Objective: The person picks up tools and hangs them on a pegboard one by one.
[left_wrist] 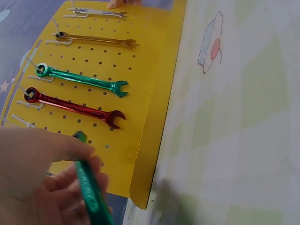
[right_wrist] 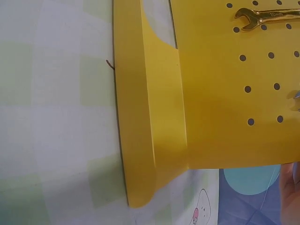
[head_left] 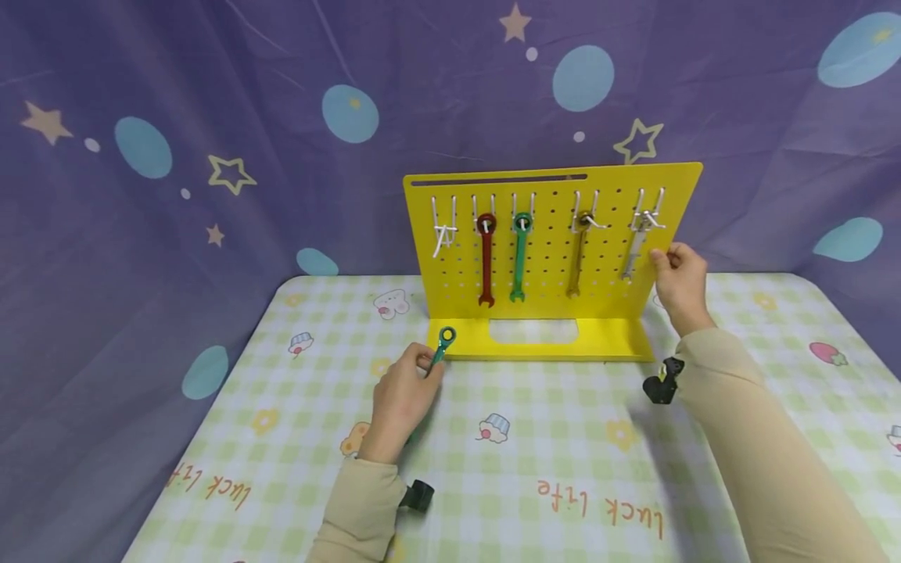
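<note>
My left hand [head_left: 404, 399] pinches a green combination wrench [head_left: 441, 348] between thumb and fingers. The wrench's ring end points up toward the board, just in front of its lower left corner; the hand covers its middle. A yellow pegboard [head_left: 545, 305] stands upright, and my right hand [head_left: 681, 285] grips its right edge. From its white hooks hang a red wrench [head_left: 486, 266], another green wrench [head_left: 520, 262], a gold wrench [head_left: 579, 262] and a silver wrench [head_left: 635, 252], all ring end up. The leftmost hook [head_left: 443, 232] bears no wrench.
The board's yellow base lip [head_left: 612, 340] has a cutout in its middle and rests on a checked tablecloth [head_left: 563, 438]. Behind hangs a purple curtain [head_left: 457, 94] with stars and blue ovals. Black camera mounts sit at both wrists.
</note>
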The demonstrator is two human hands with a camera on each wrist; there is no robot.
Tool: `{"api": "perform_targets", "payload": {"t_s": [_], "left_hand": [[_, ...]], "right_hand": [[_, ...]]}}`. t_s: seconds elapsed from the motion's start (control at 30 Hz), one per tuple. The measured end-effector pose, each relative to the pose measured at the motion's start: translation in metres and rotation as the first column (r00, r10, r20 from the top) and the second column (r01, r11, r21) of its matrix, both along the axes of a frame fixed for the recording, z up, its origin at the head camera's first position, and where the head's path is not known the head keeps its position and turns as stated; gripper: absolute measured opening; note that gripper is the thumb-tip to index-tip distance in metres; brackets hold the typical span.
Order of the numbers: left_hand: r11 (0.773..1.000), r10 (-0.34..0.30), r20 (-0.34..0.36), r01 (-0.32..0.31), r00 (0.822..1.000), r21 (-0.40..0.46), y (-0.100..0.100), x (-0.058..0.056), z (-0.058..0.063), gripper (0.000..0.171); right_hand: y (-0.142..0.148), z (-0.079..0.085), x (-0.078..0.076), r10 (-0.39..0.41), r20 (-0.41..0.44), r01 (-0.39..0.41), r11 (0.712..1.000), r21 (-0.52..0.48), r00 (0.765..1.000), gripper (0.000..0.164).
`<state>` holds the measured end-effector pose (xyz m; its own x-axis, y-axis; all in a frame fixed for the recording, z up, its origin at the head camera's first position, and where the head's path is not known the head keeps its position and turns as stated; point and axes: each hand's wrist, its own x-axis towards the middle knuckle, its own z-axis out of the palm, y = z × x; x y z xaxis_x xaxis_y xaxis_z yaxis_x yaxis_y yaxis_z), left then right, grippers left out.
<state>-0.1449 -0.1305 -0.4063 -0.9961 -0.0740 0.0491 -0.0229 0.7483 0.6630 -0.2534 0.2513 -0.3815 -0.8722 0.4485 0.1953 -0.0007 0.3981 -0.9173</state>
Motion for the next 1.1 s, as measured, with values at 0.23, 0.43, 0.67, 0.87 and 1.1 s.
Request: {"api": "perform_targets", "payload": {"t_s": [0.23,0.43,0.67,0.87,1.1], "left_hand": [[0.999,0.043,-0.097,-0.042,0.994,0.010,0.006,0.003,0.002,0.019],[0.997,0.043,-0.154,-0.032,0.987,0.071,0.012,0.007,0.007,0.020],[0.983,0.057,-0.227,-0.016,0.972,0.181,0.016,0.010,0.013,0.021],[0.969,0.058,-0.316,0.022,0.947,0.245,0.017,0.012,0.020,0.023],[0.937,0.086,-0.316,0.031,0.945,0.348,0.014,0.010,0.033,0.024]], "right_hand": [[0.000,-0.001,0.000,-0.007,0.013,0.007,1.000,-0.003,1.000,0.035],[-0.001,0.000,-0.001,-0.002,0.008,0.002,1.000,0.003,1.000,0.036],[0.000,0.000,0.000,-0.008,0.020,0.007,1.000,0.025,1.000,0.035],[-0.001,0.002,0.000,-0.012,-0.003,0.012,0.999,0.033,1.000,0.034],[-0.001,0.002,0.001,-0.006,0.009,0.006,1.000,0.026,1.000,0.035]]}}
